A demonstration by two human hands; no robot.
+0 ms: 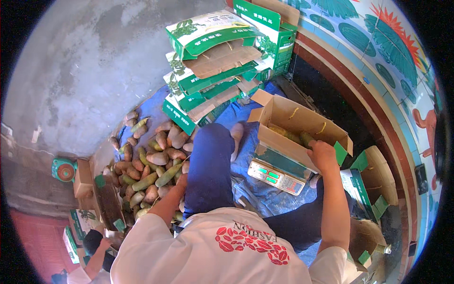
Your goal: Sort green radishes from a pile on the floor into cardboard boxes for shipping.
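Note:
My right hand (323, 155) reaches over the near wall of an open cardboard box (283, 144), its fingers closed on the end of a green radish (307, 138) inside. Another yellowish-green radish (283, 131) lies along the box bottom. The box stands on a digital scale (276, 177) with lit green displays. My left hand (183, 180) is down by my left knee at the edge of a heap of green and earth-brown radishes (153, 158); its fingers are hidden.
Green-and-white cartons (215, 33) are stacked ahead on a blue tarp (242, 113). Another open box (378, 177) stands at right by the painted wall (378, 61). At lower left, another person's arm (97, 260) shows near cartons; a green fan-like device (64, 169) sits beyond.

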